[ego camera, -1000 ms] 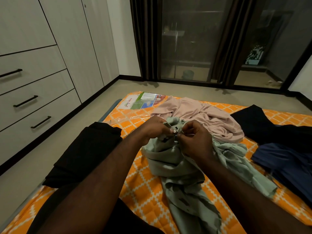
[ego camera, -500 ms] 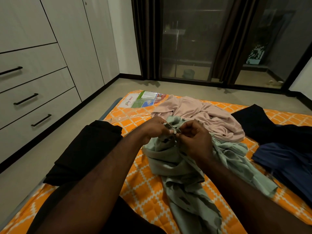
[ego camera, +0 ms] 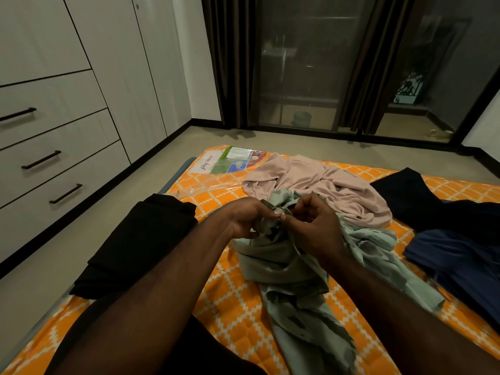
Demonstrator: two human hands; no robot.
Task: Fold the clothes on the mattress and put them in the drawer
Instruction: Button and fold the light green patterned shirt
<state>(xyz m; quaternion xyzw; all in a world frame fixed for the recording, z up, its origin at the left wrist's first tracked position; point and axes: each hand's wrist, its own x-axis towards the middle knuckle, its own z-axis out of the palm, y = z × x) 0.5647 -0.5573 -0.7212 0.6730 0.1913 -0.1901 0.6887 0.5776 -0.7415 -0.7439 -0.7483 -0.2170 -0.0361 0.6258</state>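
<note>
- The green shirt [ego camera: 281, 266] lies crumpled on the orange mattress [ego camera: 232, 307] right in front of me, its tail trailing toward my lap. It looks thin, light and limp, so I judge it will sag and slide wherever I don't support it.
- My left hand [ego camera: 243, 217] has its fingers curled, pinching a fold of the shirt's upper edge. My right hand [ego camera: 313, 228] pinches the facing edge, fingertips nearly touching the left's. Between them sits what looks like a button, too small to be sure.
- For folding, I judge the best hold is at the shoulders or collar, spreading the cloth flat first. The mattress's plastic cover looks slick, so the fabric may slip.
- A black garment [ego camera: 140, 239], already in a folded block, rests at the mattress's left edge, just beside my left forearm.
- A navy garment [ego camera: 460, 261] lies to my right, with another black garment [ego camera: 422, 204] beyond it, both unfolded.
- A pink garment [ego camera: 319, 185] is heaped just behind the shirt, touching it. It looks soft and floppy.
- The drawers [ego camera: 81, 136] stand along the left wall, three with dark bar handles, all closed. I cannot tell what is in them.
</note>
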